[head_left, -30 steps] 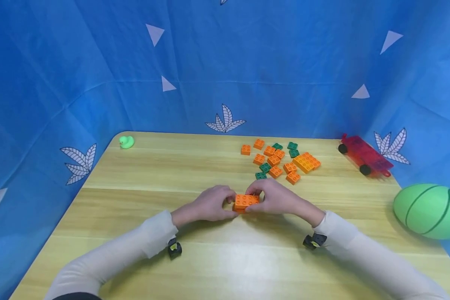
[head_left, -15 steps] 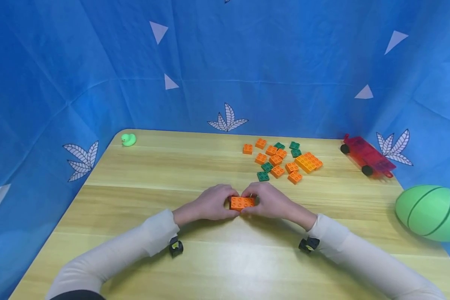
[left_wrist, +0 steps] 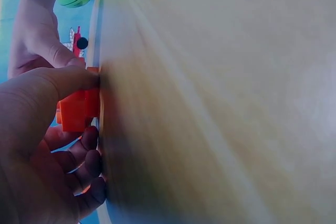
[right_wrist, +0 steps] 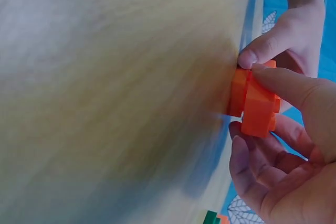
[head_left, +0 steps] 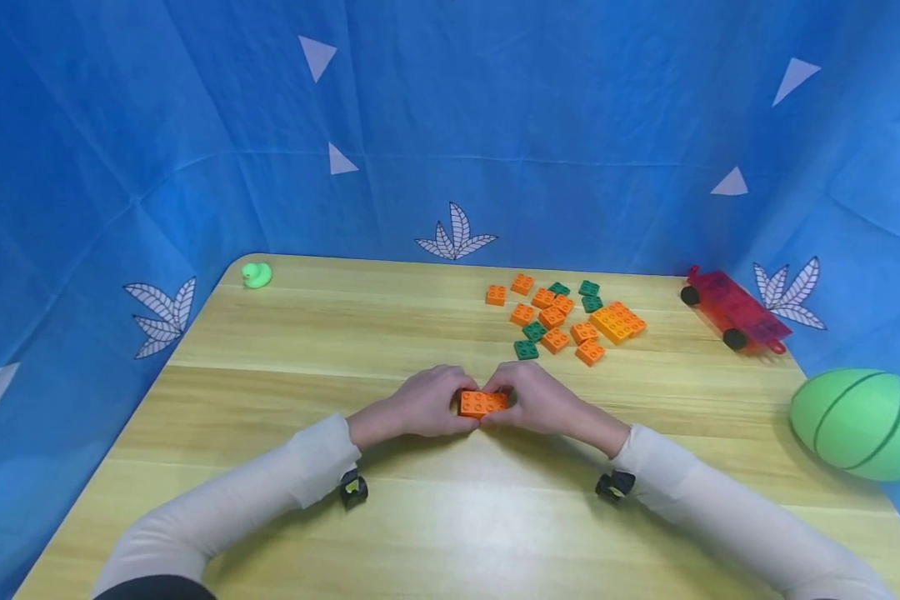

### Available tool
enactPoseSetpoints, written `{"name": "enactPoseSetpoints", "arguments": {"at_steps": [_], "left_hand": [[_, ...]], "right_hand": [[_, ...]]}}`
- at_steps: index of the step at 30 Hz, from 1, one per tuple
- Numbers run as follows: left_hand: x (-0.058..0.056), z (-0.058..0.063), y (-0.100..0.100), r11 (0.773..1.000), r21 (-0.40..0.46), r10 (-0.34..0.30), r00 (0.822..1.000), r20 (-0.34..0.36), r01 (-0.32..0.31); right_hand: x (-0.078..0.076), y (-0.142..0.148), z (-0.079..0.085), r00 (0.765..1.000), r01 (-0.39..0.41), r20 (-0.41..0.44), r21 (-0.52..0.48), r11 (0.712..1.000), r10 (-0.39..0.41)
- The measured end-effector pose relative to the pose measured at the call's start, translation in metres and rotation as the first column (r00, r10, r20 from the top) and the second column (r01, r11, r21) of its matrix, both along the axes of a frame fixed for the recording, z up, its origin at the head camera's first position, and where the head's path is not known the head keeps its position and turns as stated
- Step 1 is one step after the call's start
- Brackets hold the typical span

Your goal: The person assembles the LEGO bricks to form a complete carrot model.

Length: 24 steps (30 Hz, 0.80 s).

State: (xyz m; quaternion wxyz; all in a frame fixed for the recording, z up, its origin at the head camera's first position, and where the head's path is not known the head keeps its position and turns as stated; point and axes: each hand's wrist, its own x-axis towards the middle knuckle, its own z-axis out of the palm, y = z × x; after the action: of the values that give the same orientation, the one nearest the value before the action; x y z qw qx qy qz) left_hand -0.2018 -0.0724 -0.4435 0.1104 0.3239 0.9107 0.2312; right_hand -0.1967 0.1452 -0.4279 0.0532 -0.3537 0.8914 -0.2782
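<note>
Near the middle of the table, both hands hold a small stack of orange toy building bricks (head_left: 483, 403). In the right wrist view, an eight-stud upper brick (right_wrist: 258, 109) sits over a lower orange brick (right_wrist: 239, 92) at the table surface. My right hand (head_left: 542, 400) pinches the upper brick, thumb on its near side. From the other end my left hand (head_left: 431, 402) pinches the stack with its thumb (left_wrist: 79, 78) along the near side. The two thumbs meet in front of the bricks, and the fingers partly cover both ends.
Several loose orange bricks (head_left: 552, 317) and green bricks (head_left: 526, 350) lie behind the right hand, beside a flat orange brick plate (head_left: 617, 322). A red toy car (head_left: 738, 308) and green ball (head_left: 862, 423) are at the right; a green duck (head_left: 257, 275) sits at the far left corner.
My right hand has moved left with the upper brick, bringing both hands together around the stack. During the last half second the hands have hardly moved.
</note>
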Motion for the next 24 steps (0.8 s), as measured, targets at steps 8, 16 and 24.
{"name": "enactPoseSetpoints", "arguments": {"at_steps": [8, 16, 24], "left_hand": [[-0.0005, 0.0008, 0.0017, 1.0, 0.006, 0.004, 1.0, 0.008, -0.004], [-0.0014, 0.0039, 0.0024, 1.0, -0.003, -0.002, 1.0, 0.028, 0.002], [0.0013, 0.0043, -0.0003, 1.0, -0.022, 0.019, 1.0, 0.008, -0.019]], "right_hand": [[-0.0024, 0.001, -0.0026, 1.0, 0.002, 0.02, -0.03, 1.0, -0.001], [-0.0012, 0.003, -0.0056, 0.994, 0.05, 0.103, -0.07, 0.996, -0.042], [0.0005, 0.0012, -0.0057, 0.992, 0.05, 0.114, -0.038, 0.998, -0.045]]}}
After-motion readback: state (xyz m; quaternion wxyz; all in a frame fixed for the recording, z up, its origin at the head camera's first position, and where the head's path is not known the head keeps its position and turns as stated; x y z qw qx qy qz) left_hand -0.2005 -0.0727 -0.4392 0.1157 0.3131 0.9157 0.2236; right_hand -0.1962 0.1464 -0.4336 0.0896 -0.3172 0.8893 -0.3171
